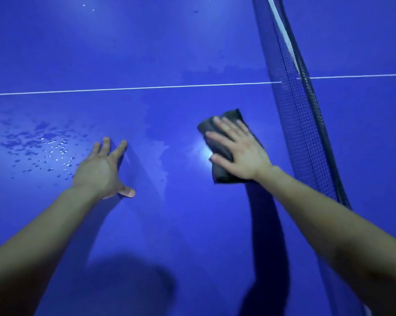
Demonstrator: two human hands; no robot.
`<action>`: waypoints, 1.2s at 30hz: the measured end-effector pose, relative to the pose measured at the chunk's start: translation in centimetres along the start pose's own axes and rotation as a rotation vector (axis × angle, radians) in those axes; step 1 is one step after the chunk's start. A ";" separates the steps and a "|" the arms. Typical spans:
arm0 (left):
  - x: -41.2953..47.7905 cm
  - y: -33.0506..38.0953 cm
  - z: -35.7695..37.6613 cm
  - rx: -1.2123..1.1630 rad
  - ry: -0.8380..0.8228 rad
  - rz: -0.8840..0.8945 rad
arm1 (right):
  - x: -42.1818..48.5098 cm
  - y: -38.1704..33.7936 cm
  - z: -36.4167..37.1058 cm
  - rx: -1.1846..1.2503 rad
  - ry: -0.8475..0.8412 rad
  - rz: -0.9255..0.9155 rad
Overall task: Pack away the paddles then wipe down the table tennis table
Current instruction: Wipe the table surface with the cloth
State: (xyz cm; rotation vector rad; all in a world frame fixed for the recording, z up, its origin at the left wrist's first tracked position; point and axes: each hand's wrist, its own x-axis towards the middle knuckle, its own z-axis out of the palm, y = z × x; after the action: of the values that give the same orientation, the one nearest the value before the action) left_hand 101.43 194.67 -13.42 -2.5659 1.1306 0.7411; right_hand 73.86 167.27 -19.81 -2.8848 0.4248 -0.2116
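The blue table tennis table (146,42) fills the view. My right hand (238,151) lies flat with spread fingers on a folded dark grey cloth (219,149), pressing it onto the table close to the net. My left hand (103,169) rests on the bare surface to the left, fingers straight and thumb out, holding nothing. Water droplets (44,147) speckle the table left of my left hand. No paddles are in view.
The dark mesh net (292,92) with its white top band runs from the upper middle down to the lower right, just right of the cloth. A thin white centre line (133,88) crosses the table beyond both hands. Wet streaks show between my hands.
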 end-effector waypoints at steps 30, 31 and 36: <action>-4.9 -9.9 1.1 -0.052 0.003 -0.003 | 10.2 -17.3 4.1 0.058 -0.220 -0.532; -4.9 -10.0 1.2 -0.055 0.009 -0.001 | 7.6 -19.4 4.1 0.097 -0.282 -0.660; -4.9 -10.0 1.2 -0.028 0.008 0.011 | 12.0 -15.3 4.5 0.105 -0.301 -0.847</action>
State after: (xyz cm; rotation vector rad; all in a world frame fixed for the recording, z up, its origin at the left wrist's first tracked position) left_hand 105.63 204.91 -11.67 -2.5900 1.1456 0.7550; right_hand 90.10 178.88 -19.21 -2.7352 -0.8407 0.0762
